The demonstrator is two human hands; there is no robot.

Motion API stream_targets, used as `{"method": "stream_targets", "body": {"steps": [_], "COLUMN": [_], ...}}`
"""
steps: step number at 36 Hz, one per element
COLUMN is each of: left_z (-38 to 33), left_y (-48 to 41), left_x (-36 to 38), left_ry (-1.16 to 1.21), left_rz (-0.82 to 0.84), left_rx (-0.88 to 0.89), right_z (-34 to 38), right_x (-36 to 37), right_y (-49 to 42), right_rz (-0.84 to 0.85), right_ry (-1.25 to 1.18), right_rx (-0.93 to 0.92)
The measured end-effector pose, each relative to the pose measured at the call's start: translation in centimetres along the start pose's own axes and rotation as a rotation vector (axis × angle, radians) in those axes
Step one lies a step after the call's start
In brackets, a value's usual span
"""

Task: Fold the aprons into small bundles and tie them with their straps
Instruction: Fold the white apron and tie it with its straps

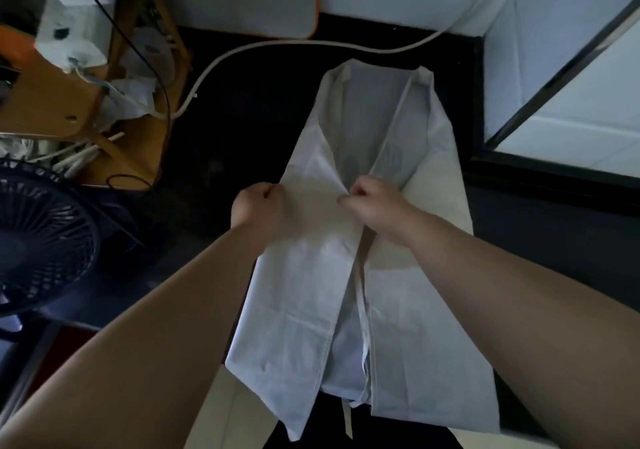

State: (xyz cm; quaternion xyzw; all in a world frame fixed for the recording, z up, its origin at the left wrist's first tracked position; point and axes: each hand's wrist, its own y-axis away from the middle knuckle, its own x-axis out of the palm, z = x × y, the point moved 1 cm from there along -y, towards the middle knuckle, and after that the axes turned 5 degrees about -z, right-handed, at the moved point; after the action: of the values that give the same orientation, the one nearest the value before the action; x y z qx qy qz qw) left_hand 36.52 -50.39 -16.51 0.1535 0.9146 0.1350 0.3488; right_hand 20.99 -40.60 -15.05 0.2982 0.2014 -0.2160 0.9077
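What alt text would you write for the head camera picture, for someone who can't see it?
Two bare hands hold a white apron spread over a dark surface: the left hand grips its folded-in left flap, the right hand pinches the cloth at the centre. A dark fan stands at the lower left.

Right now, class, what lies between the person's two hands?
In the head view, a flap of the white fabric apron spans left hand to right hand; both grip it.
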Motion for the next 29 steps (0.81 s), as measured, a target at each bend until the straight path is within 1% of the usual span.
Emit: {"method": "stream_targets", "body": {"steps": [2,3,4,6,8,9,11,13,14,15,16,17,20,21,22,23,24,27,29], "left_z": [0.6,0.8,0.9,1.0,1.0,0.9,0.9,0.8,0.8,0.8,0.6,0.5,0.0,-0.2,-0.4,-0.7,-1.1,-2.6,-3.7], "left_y": [-0.3,-0.4,-0.4,-0.4,-0.5,-0.5,-0.7,-0.7,-0.8,-0.9,-0.9,-1.0,-0.9,-0.8,-0.6,-0.4,-0.1,0.2,0.0], "left_x": [-0.2,-0.3,-0.4,-0.4,-0.3,-0.2,-0.1,0.0,0.0,-0.1,0.0,-0.2,-0.2,-0.1,0.0,0.0,0.1,0.4,0.6], "left_ry": [0.079,0.067,0.041,0.022,0.035,0.036,0.015,-0.03,-0.069,-0.114,-0.16,-0.202,-0.311,-0.346,-0.38,-0.412,-0.436,-0.452,-0.494], "left_rz": [-0.001,0.008,0.013,-0.021,-0.074,-0.095,-0.124,-0.155,-0.171,-0.184,-0.187,-0.186,-0.156,-0.153,-0.155,-0.162,-0.167,-0.107,-0.017], "left_rx": [-0.063,-0.064,-0.057,-0.052,-0.071,-0.084,-0.103,-0.119,-0.11,-0.095,-0.078,-0.068,-0.073,-0.081,-0.08,-0.062,-0.015,0.248,0.421], "right_z": [0.5,0.7,1.0,1.5,1.9,1.9,2.1,2.2,2.2,2.2,2.2,2.0,1.0,0.7,0.3,0.2,0.1,0.2,0.8], "right_x": [0.5,0.8,1.0,1.2,0.7,0.2,-1.2,-2.8,-3.7,-4.6,-5.7,-6.7,-10.1,-10.8,-11.3,-11.4,-11.2,-9.5,-8.4], "right_y": [-0.2,-0.3,-0.4,-0.4,-0.4,-0.5,-0.4,-0.2,-0.3,-0.4,-0.6,-0.9,-0.8,-0.3,0.2,0.7,1.1,1.1,0.6], "right_rz": [-0.024,-0.003,0.03,0.111,0.177,0.211,0.301,0.35,0.332,0.279,0.177,0.033,-0.562,-0.721,-0.821,-0.859,-0.841,-0.607,-0.5], "right_ry": [-0.287,-0.417,-0.499,-0.504,-0.358,-0.239,0.09,0.424,0.543,0.625,0.662,0.654,0.42,0.356,0.345,0.384,0.451,0.655,0.693], "right_rx": [0.101,0.148,0.183,0.203,0.194,0.188,0.175,0.182,0.185,0.177,0.169,0.158,0.152,0.162,0.174,0.192,0.204,0.252,0.202]}}
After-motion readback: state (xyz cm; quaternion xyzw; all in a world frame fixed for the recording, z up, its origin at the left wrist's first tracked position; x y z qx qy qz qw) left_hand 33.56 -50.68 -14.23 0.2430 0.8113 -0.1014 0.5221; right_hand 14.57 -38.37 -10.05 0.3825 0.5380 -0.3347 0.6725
